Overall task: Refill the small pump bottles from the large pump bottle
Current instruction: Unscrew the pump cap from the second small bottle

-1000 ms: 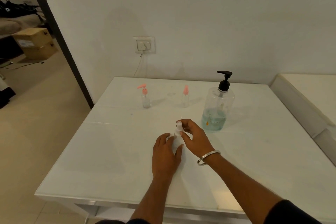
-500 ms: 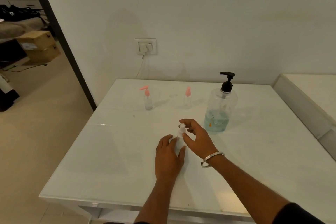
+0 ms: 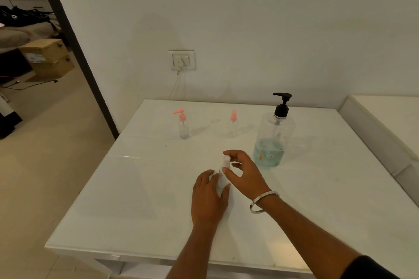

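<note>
- Head camera is looking down on a white table (image 3: 136, 199) standing against a pale wall.
- The left hand (image 3: 209, 199) is wrapping its fingers and thumb around the body of a small white bottle (image 3: 223, 180), which is standing near the middle of the table.
- The right hand (image 3: 242, 174) is curling over the bottle's top, its forefinger and thumb pinching the white cap (image 3: 226, 161).
- A metal bangle (image 3: 263, 201) is sitting on the right wrist.
- The large pump bottle (image 3: 273, 140), clear with a black pump and blue-green liquid low in it, is standing upright just right of the hands, apart from them.
- Two small pump bottles with pink tops are standing upright farther back: one (image 3: 183, 124) to the left, the other (image 3: 232, 123) between it and the large bottle.
- A wall socket (image 3: 182, 60) with a cable hanging from it is showing above the table.
- Cardboard boxes (image 3: 48, 58) are sitting on the floor through the doorway at left.
</note>
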{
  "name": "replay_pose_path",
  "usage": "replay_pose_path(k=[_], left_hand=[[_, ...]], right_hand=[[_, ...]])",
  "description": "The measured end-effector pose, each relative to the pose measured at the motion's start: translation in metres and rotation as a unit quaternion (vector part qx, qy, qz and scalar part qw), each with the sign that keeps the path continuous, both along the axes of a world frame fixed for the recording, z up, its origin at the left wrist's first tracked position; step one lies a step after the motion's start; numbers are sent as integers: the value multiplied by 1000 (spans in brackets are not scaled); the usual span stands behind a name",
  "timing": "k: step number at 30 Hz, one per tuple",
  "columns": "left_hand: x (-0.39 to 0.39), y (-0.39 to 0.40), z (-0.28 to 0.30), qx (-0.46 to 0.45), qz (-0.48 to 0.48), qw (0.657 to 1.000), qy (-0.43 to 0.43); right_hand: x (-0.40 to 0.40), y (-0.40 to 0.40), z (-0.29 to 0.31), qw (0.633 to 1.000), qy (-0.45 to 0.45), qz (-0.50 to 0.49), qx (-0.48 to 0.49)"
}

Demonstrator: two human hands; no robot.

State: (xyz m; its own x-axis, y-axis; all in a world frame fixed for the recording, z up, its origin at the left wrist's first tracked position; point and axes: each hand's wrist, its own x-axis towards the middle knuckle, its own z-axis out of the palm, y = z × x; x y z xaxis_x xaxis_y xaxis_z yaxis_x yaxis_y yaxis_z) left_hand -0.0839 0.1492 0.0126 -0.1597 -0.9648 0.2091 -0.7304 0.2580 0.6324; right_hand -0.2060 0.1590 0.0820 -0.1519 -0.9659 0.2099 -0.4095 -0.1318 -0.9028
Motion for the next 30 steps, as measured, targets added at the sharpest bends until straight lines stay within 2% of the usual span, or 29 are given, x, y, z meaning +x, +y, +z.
replay_pose_path(k=[4, 9, 15, 20, 24, 30], left_hand=[[0, 0, 0, -5, -4, 1000, -10], [1, -1, -2, -7, -7, 1000, -6], [1, -1, 0, -2, -6, 1000, -13], [2, -2, -3, -22, -11, 1000, -17], [1, -1, -1, -12, -6, 1000, -16], [1, -2, -4, -5, -6, 1000, -21]], right_hand=[[1, -2, -2, 1000, 0, -29, 5], [0, 1, -1, 1000, 12, 3, -7], [2, -1, -4, 1000, 1, -28, 4], [3, 0, -2, 1000, 9, 4, -10], [2, -1, -3, 1000, -8, -23, 4], [1, 0, -1, 1000, 21, -1, 3]])
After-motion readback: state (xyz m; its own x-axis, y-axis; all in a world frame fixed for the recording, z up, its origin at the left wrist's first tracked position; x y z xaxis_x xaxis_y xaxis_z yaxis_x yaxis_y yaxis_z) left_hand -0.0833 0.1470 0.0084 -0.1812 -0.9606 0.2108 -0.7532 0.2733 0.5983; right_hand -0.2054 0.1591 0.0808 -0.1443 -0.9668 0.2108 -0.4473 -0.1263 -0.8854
